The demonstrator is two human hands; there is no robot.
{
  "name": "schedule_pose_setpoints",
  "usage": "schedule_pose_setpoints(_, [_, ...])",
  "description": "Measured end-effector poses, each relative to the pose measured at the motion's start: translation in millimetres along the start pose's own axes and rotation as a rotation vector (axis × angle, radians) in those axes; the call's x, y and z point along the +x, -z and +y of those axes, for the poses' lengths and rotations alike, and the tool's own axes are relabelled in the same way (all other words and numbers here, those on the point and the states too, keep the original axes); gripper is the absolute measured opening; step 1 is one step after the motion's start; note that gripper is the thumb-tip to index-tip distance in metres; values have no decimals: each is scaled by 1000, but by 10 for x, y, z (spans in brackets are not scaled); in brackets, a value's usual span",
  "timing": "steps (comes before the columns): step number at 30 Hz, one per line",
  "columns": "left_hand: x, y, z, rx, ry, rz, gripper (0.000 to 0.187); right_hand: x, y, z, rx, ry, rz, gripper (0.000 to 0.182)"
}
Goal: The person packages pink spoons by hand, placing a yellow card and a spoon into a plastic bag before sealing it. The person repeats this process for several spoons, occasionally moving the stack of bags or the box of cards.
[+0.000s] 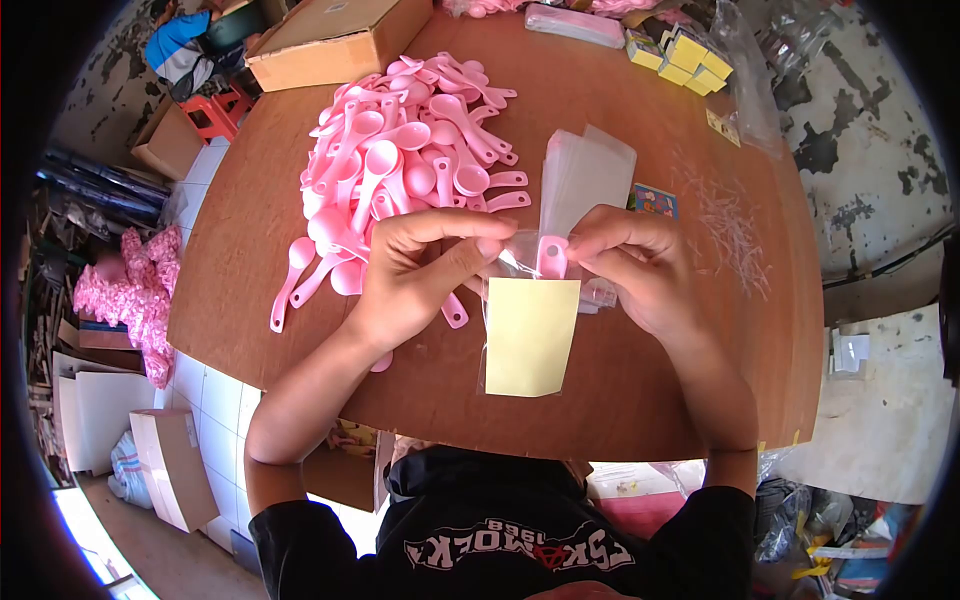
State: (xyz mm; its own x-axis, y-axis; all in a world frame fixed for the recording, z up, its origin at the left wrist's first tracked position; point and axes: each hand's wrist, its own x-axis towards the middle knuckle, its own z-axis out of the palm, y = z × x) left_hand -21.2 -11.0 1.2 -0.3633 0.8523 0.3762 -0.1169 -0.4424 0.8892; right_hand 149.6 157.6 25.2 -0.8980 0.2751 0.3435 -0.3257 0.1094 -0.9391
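Observation:
Between my two hands is a clear plastic bag [516, 260], with a pale yellow card [533, 337] inside its lower part. A pink spoon's handle [552, 255] with a hole shows at the bag's top; the rest of that spoon is hidden behind the card. My left hand [420, 272] pinches the bag's upper left corner between thumb and fingers. At the upper right corner, my right hand [645, 268] is closed in a pinch too. Just beyond my left hand lies a big heap of pink spoons [380, 160]. A stack of clear bags [585, 180] lies behind the held one.
A small printed card [655, 202] lies right of the bag stack, near thin plastic strips [730, 230]. Small yellow boxes [690, 62] and a cardboard box [335, 40] stand at the table's far side. A person in blue [180, 45] is at upper left.

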Motion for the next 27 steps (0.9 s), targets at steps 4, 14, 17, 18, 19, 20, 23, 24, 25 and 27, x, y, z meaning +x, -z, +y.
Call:
schedule_pose_setpoints(4, [2, 51, -7, 33, -52, -78, 19, 6, 4, -10, 15, 25, -19, 20])
schedule_pose_setpoints(14, [-15, 64, -9, -9, -12, -58, 21, 2, -9, -50, -63, 42, -57, 19])
schedule_pose_setpoints(17, [-15, 62, -4, 5, -20, -53, 21, -3, -14, -76, -107, 34, -66, 21])
schedule_pose_setpoints(18, [-19, 65, -3, 9, 3, -38, 22, -4, -16, -85, -128, 28, -74, 23])
schedule_pose_setpoints(19, [-22, 69, -1, 13, 27, -23, 22, -4, -19, -91, -127, 28, -73, 23])
schedule_pose_setpoints(20, [-22, 78, 2, 13, 27, -23, 22, -4, -24, -96, -160, 47, -76, 24])
schedule_pose_setpoints(23, [-14, 86, 29, -15, 63, -37, 24, -3, -12, -115, -225, 73, -90, 25])
schedule_pose_setpoints(24, [-7, 67, 65, -48, 69, -39, 21, -3, -5, -118, -258, 79, -103, 26])
schedule_pose_setpoints(25, [-2, 52, 82, -81, 75, -40, 17, -2, -8, -113, -257, 80, -102, 26])
schedule_pose_setpoints(27, [-5, 41, 14, 12, -2, -28, 11, 1, -23, -83, -172, 117, -74, 17])
